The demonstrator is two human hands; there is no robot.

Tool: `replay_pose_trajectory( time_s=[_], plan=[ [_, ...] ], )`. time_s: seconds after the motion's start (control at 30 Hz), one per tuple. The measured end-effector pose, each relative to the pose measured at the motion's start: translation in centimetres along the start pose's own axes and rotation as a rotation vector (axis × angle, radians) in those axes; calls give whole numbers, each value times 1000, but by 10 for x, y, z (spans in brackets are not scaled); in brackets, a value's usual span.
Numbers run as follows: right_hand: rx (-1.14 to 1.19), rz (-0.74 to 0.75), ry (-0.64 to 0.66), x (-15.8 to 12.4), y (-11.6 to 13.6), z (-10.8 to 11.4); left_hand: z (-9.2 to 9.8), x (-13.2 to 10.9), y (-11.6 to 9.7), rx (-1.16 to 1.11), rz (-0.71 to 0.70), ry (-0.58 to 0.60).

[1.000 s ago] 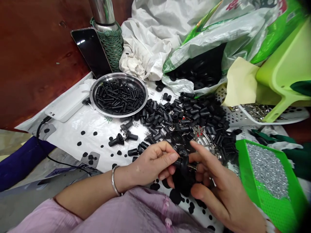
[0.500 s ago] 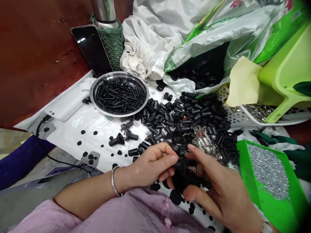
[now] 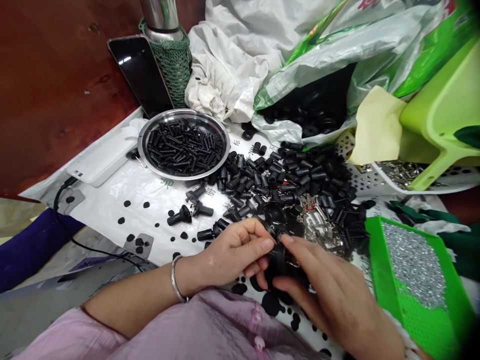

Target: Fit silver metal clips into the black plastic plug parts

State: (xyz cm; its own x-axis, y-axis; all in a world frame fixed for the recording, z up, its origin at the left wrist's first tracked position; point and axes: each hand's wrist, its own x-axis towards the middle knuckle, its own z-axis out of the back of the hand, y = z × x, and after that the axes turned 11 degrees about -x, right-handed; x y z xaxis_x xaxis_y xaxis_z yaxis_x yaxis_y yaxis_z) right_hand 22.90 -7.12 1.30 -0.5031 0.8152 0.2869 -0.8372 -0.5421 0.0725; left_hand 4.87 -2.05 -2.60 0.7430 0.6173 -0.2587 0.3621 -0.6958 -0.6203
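Note:
My left hand [image 3: 240, 250] is closed in a pinch on a black round plastic part [image 3: 278, 257], which it holds low over the table; the fingers hide some of it. Close by on the right, my right hand [image 3: 332, 292] has its thumb and fingers spread around that part, the index fingertip at its upper edge. A bit of bright metal shows between the right fingers. Just beyond both hands lies a heap of black ribbed plastic sleeves [image 3: 300, 170]. Flat silver metal strips [image 3: 317, 225] are piled beside it. Several flared black pieces [image 3: 180, 215] lie left of the hands.
A steel bowl [image 3: 141, 150] holds black screw-like pieces. On the right, a green tray [image 3: 420, 325] contains small silvery bits. Behind are a plastic bag [image 3: 315, 82] of black parts, a white basket [image 3: 363, 182], a leaning phone [image 3: 140, 75] and a flask [image 3: 161, 20].
My right hand has moved left and closer to the black part, its thumb and index finger drawing nearer to it. The left hand keeps its pinch in place.

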Motion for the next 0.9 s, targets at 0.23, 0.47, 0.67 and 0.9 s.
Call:
replay_pose_trajectory(
  time_s=[0.23, 0.47, 0.67, 0.9],
  plan=[
    [61, -59, -37, 2, -2, 4, -1, 0, -1, 31, -27, 20],
    [142, -110, -30, -6, 1, -4, -3, 2, 1, 111, -78, -24],
    [512, -392, -18, 0, 11, -10, -6, -4, 1, 360, -265, -90],
    [1318, -799, 215, 8, 20, -9, 3, -8, 0, 1189, -810, 7]
  ],
)
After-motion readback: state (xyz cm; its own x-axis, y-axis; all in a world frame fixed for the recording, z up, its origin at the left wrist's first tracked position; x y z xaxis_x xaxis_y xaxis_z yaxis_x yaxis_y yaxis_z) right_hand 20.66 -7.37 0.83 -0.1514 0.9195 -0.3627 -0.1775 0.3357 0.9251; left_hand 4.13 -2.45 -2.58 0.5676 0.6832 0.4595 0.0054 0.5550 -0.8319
